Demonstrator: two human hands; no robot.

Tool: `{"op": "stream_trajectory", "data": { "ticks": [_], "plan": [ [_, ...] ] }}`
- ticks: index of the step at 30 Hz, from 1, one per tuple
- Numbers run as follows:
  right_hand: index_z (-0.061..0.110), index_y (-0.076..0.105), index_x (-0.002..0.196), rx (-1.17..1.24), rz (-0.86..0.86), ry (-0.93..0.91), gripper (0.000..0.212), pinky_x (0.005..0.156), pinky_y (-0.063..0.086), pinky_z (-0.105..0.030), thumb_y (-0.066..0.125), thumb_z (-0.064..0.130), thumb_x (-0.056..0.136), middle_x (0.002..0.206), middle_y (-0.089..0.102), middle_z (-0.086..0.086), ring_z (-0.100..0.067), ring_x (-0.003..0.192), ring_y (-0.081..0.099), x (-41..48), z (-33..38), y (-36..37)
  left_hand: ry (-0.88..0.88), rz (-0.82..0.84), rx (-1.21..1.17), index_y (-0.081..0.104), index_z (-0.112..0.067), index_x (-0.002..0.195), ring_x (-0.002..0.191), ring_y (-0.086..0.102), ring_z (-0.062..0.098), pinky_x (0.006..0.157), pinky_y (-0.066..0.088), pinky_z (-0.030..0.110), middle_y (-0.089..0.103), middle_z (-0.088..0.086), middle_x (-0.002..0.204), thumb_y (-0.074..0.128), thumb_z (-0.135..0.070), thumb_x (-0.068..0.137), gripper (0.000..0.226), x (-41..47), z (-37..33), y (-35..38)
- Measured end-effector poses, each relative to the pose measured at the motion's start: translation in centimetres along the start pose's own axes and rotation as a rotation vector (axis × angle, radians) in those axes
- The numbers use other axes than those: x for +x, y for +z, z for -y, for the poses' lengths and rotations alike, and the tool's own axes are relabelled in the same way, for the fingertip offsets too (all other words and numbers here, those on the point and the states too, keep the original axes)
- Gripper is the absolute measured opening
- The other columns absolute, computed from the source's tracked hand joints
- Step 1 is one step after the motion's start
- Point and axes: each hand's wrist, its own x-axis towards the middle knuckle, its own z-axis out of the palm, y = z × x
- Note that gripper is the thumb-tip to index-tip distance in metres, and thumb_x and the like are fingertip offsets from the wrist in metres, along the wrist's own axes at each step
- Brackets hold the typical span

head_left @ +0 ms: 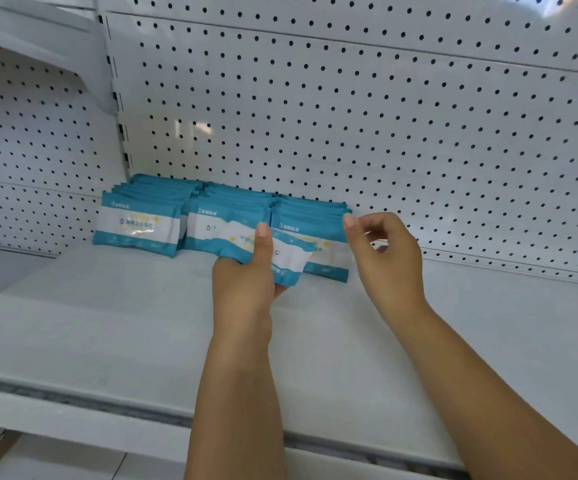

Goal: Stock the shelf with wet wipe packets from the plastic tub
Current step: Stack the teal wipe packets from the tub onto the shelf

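Observation:
Three rows of blue-and-white wet wipe packets lean against the pegboard at the back of the white shelf (107, 323): a left row (138, 223), a middle row (218, 223) and a right row (310, 220). My left hand (246, 278) grips a small bunch of packets (289, 259) in front of the middle and right rows, thumb pressed on top. My right hand (384, 258) hovers at the right row's right end, fingers curled and holding nothing, forefinger tip close to the row's top corner. The plastic tub is out of view.
A white pegboard back wall (384, 116) rises behind the rows. An upright post with slots (118, 98) stands at the left, with another pegboard bay beyond it. The shelf's front edge (73, 403) runs across below my forearms.

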Motion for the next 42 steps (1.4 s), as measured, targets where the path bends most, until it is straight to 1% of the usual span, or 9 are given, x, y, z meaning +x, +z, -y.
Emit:
{"op": "stream_trajectory", "data": {
  "ticks": [10,18,21,26,29,32,36,38,42],
  "plan": [
    [0.016,0.072,0.109,0.271,0.442,0.174,0.024,0.074,0.058,-0.028,0.075,0.028,0.089,0.096,0.077,-0.003,-0.019,0.089,0.074,-0.8,1.4,0.1,-0.016,0.233,0.217,0.059,-0.022,0.132,0.101,0.073,0.014,0.095,0.057,0.039,0.074,-0.002,0.113,0.036,-0.051,0.105,0.045,-1.0,0.1,1.3],
    [0.014,0.066,0.113,0.362,0.493,0.237,0.029,0.096,0.054,-0.051,0.076,0.023,0.088,0.099,0.076,-0.004,-0.024,0.097,0.073,-1.4,1.4,0.1,0.075,0.069,0.331,0.063,-0.006,0.085,0.068,0.066,0.015,0.06,0.054,0.026,0.068,0.005,0.08,0.057,-0.045,0.1,0.042,-0.1,-1.4,1.1],
    [0.023,0.062,0.119,0.341,0.422,0.194,0.034,0.098,0.054,-0.04,0.075,0.03,0.089,0.101,0.073,0.004,-0.016,0.1,0.069,-1.0,1.6,0.3,0.169,0.175,0.525,0.068,-0.003,0.092,0.075,0.061,0.015,0.07,0.049,0.028,0.069,0.005,0.084,0.062,-0.048,0.096,0.046,1.0,-3.9,0.0],
    [0.025,0.066,0.119,0.179,0.425,0.006,0.036,0.076,0.044,-0.006,0.073,0.039,0.087,0.1,0.071,0.013,-0.002,0.085,0.061,0.0,3.6,0.6,0.338,0.317,0.814,0.074,-0.011,0.09,0.067,0.061,0.015,0.058,0.048,0.026,0.074,0.014,0.086,0.068,-0.045,0.092,0.035,2.1,-7.3,-2.4],
    [0.027,0.071,0.112,0.132,0.611,0.006,0.04,0.08,0.048,-0.011,0.072,0.048,0.078,0.099,0.075,0.009,-0.01,0.097,0.067,0.0,5.1,1.3,0.35,0.41,0.772,0.067,0.006,0.094,0.068,0.049,0.017,0.065,0.04,0.033,0.062,0.022,0.077,0.069,-0.046,0.09,0.053,2.3,-6.5,-4.3],
    [0.014,0.073,0.102,0.127,0.768,0.078,0.02,0.08,0.055,-0.02,0.076,0.025,0.086,0.096,0.078,0.0,-0.012,0.087,0.071,0.4,5.7,2.6,0.273,0.388,0.674,0.071,0.0,0.089,0.074,0.056,0.017,0.071,0.049,0.037,0.069,0.023,0.086,0.063,-0.051,0.092,0.052,2.5,-5.3,-5.4],
    [0.009,0.067,0.089,0.18,0.609,0.175,0.01,0.085,0.057,-0.036,0.073,0.017,0.09,0.09,0.077,-0.005,-0.014,0.08,0.068,0.8,5.4,4.3,0.257,0.198,0.59,0.076,-0.023,0.092,0.081,0.068,0.001,0.077,0.053,0.023,0.077,-0.012,0.089,0.071,-0.048,0.088,0.025,3.5,-4.7,-7.1],
    [0.009,0.064,0.085,0.228,0.553,0.228,0.013,0.091,0.057,-0.04,0.072,0.017,0.091,0.094,0.077,-0.01,-0.016,0.083,0.07,0.8,5.3,5.0,0.213,0.184,0.578,0.074,-0.026,0.106,0.09,0.071,0.004,0.081,0.057,0.027,0.077,-0.01,0.099,0.083,-0.033,0.081,0.028,4.0,-4.8,-8.0],
    [0.014,0.057,0.072,0.202,0.664,0.261,0.023,0.069,0.055,-0.023,0.074,0.014,0.087,0.085,0.076,-0.005,-0.013,0.076,0.066,0.9,5.6,5.5,0.236,0.113,0.558,0.069,-0.025,0.112,0.09,0.074,0.008,0.076,0.058,0.023,0.076,-0.005,0.103,0.088,-0.013,0.076,0.042,5.1,-5.7,-9.5]
  ]
}}
